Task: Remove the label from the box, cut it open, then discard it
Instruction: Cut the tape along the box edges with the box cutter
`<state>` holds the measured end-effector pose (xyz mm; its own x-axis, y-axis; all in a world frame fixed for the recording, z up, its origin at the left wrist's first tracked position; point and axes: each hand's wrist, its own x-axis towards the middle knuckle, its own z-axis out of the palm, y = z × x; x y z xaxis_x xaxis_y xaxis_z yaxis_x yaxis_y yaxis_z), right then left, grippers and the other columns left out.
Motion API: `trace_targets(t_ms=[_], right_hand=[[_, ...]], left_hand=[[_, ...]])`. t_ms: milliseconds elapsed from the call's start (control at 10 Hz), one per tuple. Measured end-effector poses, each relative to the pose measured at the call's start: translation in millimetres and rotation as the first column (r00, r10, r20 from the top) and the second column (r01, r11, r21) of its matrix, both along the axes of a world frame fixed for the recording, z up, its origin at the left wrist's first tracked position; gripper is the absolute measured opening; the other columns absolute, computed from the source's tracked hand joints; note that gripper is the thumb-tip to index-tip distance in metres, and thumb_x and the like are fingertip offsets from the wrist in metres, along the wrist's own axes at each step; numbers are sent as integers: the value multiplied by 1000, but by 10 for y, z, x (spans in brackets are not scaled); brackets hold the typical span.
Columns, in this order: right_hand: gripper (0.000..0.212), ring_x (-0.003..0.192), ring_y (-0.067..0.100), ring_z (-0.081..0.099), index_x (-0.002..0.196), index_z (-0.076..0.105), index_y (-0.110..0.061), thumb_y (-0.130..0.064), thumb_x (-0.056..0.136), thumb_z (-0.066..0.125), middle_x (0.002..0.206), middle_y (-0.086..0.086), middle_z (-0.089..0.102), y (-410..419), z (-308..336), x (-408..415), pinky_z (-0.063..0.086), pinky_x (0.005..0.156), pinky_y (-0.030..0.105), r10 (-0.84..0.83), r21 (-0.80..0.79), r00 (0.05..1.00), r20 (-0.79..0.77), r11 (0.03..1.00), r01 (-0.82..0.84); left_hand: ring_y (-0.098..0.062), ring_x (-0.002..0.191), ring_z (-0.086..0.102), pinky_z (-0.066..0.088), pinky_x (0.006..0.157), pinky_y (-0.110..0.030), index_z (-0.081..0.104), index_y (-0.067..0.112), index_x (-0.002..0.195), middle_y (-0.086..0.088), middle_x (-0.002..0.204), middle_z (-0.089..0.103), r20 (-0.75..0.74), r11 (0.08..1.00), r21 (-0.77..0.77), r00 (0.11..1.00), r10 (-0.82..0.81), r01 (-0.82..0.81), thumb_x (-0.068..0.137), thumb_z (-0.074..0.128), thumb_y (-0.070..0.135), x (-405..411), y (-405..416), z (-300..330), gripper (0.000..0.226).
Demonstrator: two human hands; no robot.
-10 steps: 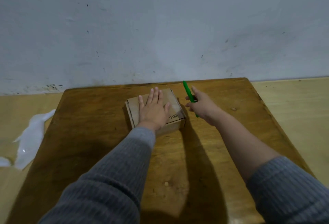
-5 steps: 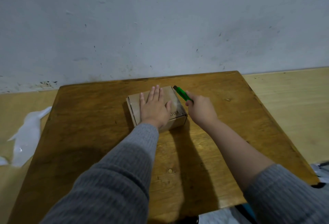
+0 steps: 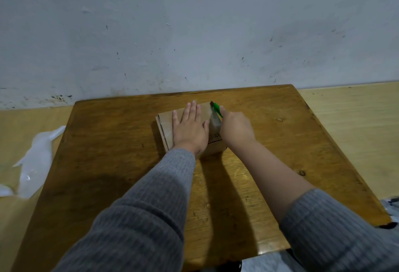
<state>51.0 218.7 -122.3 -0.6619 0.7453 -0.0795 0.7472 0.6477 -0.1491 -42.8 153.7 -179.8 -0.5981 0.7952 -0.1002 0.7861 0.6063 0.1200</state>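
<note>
A small brown cardboard box sits on the far middle of the wooden table. My left hand lies flat on the box top, fingers spread, pressing it down. My right hand is closed around a green box cutter, whose tip rests at the far right edge of the box top. Clear tape shines along that right edge. Printed letters show on the box's near right corner.
A white plastic wrapper lies on the pale floor left of the table. The grey wall stands right behind the table's far edge. Something pale and dark lies on the floor at the right table corner.
My right hand has brought the green cutter leftward and down from beside the box onto its far right top edge. My left hand has stayed flat on the box.
</note>
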Motion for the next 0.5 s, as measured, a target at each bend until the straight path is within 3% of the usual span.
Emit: trace_targets(t_ms=[300,500], right_hand=[[43,94,30,64,135,44,-16,-8,93,45,106,15,66,-136,95,136,52,69,35,-26,-69,999,-35,997,23],[46,88,30,65,137,43,-17,-6,93,43,100,14,68,-209,36,275,55,70,37,-28,-77,998,-55,997,23]], left_hand=[[-16,149,-13,-4,119,-52,-2,12,156,-1,163,-12,7,1000,2,1000,7,-7,104,9,41,10,0,5,60],[-16,149,-12,-4,119,-53,-1,12,156,-1,163,-12,17,1000,8,1000,8,-8,103,9,42,17,-7,-2,62]])
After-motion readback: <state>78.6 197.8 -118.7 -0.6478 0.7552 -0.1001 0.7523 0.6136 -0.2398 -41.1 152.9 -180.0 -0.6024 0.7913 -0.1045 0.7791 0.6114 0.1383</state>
